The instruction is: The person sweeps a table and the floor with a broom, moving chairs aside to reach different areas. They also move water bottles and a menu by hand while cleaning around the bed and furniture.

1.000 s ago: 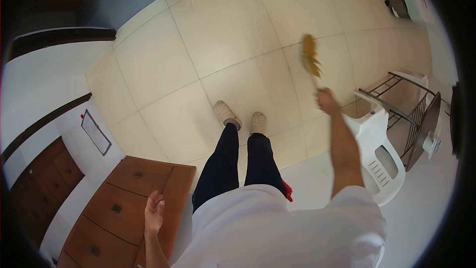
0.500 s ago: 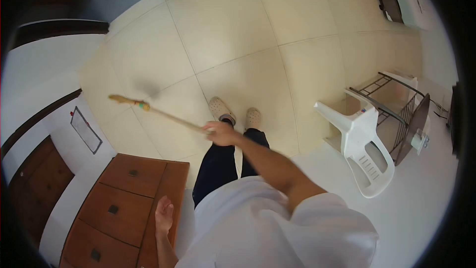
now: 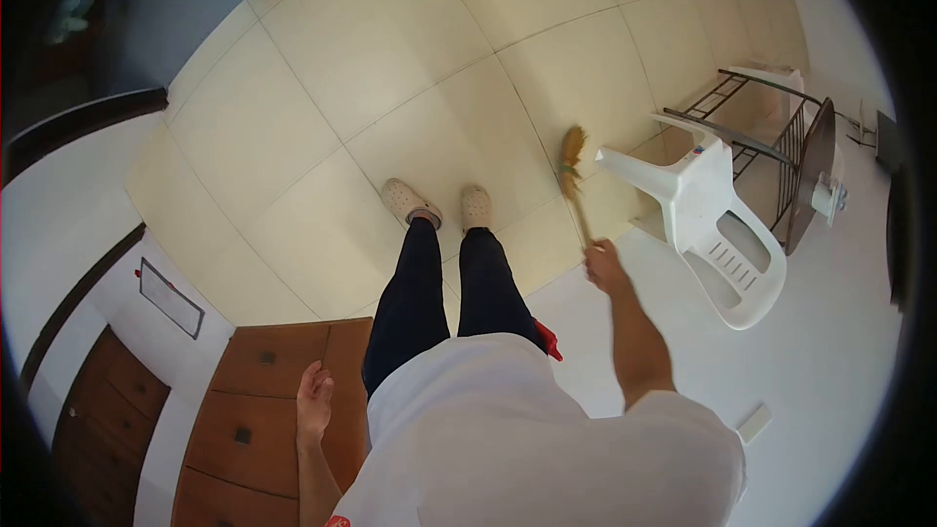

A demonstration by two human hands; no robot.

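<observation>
My right hand [image 3: 603,267] is closed around the pale handle of a straw broom [image 3: 574,158]. The bristle head points away from me over the tiles, right of my feet and near a leg of the white plastic chair [image 3: 701,190]. On the other side, my left hand [image 3: 314,402] hangs open with fingers loosely bent and nothing in it. Behind it, overlapping in this view, stands a brown wooden cabinet [image 3: 256,408] with square dark knobs.
Beige floor tiles [image 3: 400,68] spread ahead of my clogs [image 3: 476,207]. To the right, a metal-framed table [image 3: 810,171] lies beyond the chair, with a small clear item [image 3: 830,197] by it. A dark doorway [image 3: 166,20] opens at upper left, and a framed board [image 3: 171,301] hangs on the wall.
My right hand has swung the broom from the left side across to the right, next to the chair. The left hand stays beside the cabinet, and the whole view has shifted and turned slightly.
</observation>
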